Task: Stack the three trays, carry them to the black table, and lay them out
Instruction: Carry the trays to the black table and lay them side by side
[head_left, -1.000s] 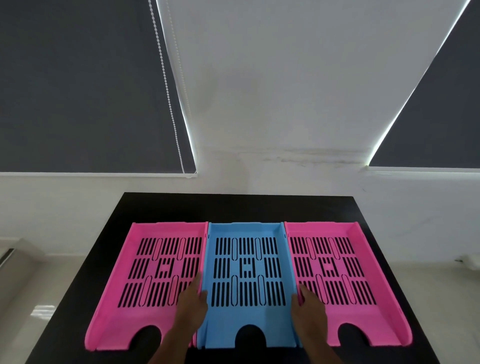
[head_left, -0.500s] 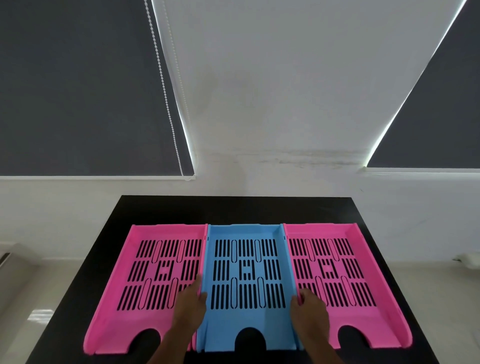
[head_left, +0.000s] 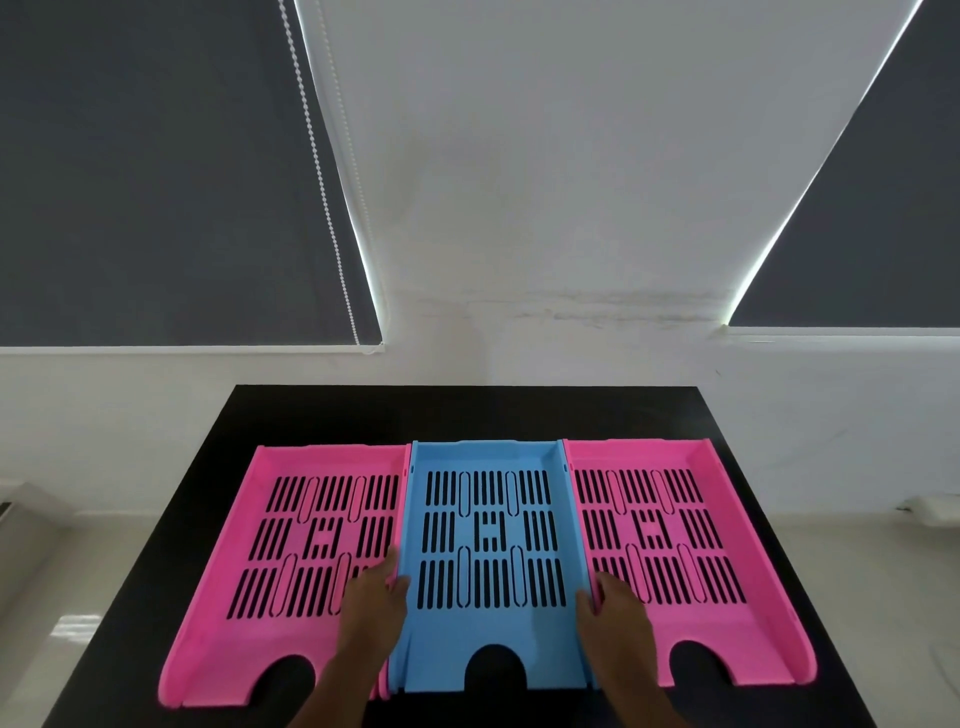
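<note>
Fingers (head_left: 387, 574) gripping blue tray (head_left: 491, 566) sides, both hands

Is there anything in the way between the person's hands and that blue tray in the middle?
Nothing visible. The left hand and right hand are already on the two long side walls of the blue tray. The only close neighbours are the left pink tray and right pink tray, pressed against its sides.
</note>
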